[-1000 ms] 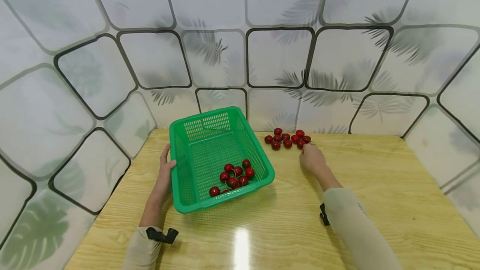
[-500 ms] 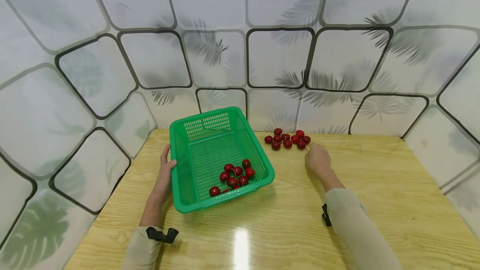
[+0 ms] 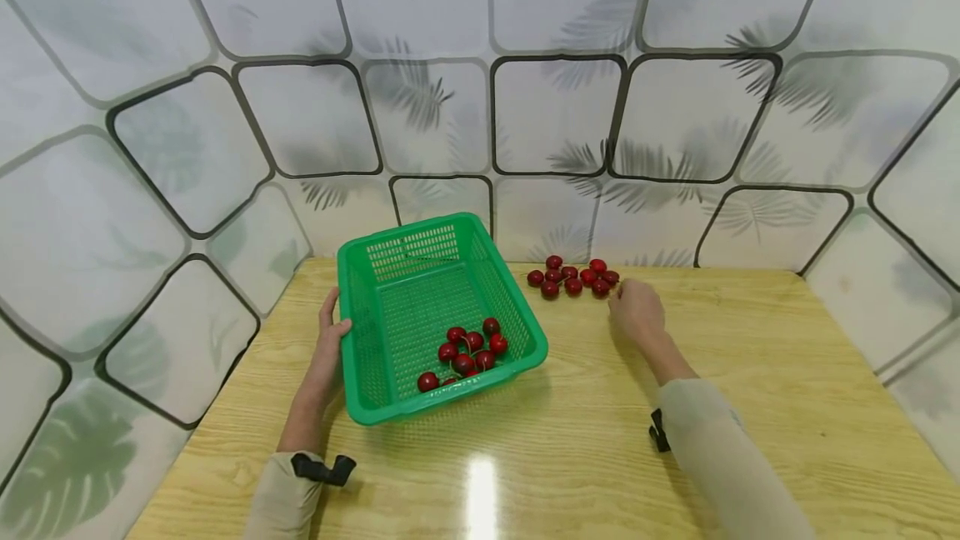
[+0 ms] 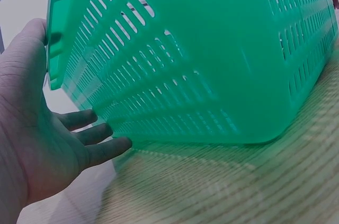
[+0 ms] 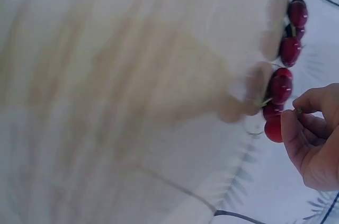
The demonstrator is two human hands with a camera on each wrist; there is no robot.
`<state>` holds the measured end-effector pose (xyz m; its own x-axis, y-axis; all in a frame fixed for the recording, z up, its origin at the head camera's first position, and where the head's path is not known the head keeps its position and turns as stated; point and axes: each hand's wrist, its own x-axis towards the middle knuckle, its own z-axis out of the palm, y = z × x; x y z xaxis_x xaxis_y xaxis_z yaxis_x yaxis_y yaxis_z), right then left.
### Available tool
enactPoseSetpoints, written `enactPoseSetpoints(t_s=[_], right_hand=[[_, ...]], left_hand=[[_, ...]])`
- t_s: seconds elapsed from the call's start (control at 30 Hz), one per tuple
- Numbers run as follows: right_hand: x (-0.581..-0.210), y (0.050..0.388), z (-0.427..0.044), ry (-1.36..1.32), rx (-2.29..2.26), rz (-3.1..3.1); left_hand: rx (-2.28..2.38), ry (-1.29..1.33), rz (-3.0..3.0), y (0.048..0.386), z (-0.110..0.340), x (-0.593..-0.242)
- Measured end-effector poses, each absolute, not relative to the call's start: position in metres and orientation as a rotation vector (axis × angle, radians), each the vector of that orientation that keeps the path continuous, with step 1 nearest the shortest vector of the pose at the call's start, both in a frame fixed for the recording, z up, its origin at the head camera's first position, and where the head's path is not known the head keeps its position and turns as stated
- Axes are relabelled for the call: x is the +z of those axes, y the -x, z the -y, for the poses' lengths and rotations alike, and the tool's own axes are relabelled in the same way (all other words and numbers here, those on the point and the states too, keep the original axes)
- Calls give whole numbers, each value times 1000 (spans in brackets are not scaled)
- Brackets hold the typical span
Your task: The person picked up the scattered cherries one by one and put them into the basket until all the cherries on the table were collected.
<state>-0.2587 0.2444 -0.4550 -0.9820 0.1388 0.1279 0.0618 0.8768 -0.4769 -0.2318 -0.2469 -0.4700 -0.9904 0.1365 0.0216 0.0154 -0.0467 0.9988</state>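
A green plastic basket (image 3: 442, 402) sits on the table with several dark red cherries (image 3: 463, 363) gathered at its near right side. My left hand (image 3: 324, 357) rests against the basket's left side; in the left wrist view its thumb is by the rim and its fairly straight fingers (image 4: 108, 151) reach toward the slotted wall. Beyond the basket to the right lies a group of cherries (image 3: 573, 286). At that group's right end, my right hand (image 3: 639, 315) pinches a thin green cherry stem (image 5: 298, 111) between thumb and forefinger. A bright red cherry (image 5: 273, 129) shows beside the thumb, partly hidden.
The light wooden table (image 3: 765, 373) runs back to a patterned wall (image 3: 558, 115), with the cherry group close to it. Black straps (image 3: 324, 470) sit on both wrists, over light sleeves.
My right hand has drawn slightly to the right, away from the cherry group, uncovering the cherries at its right end. The left hand and basket stay where they were.
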Motion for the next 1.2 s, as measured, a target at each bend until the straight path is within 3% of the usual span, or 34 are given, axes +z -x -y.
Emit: enactPoseSetpoints(t_s=[0.23, 0.77, 1.2], right_hand=[[-433, 254, -223, 21, 821, 2710], [-394, 225, -135, -607, 905, 2353], [-397, 214, -71, -876, 939, 2732]], left_hand=[[2192, -161, -2128, 232, 248, -470], [2205, -153, -2117, 235, 247, -469], [2221, -134, -2104, 235, 245, -470]])
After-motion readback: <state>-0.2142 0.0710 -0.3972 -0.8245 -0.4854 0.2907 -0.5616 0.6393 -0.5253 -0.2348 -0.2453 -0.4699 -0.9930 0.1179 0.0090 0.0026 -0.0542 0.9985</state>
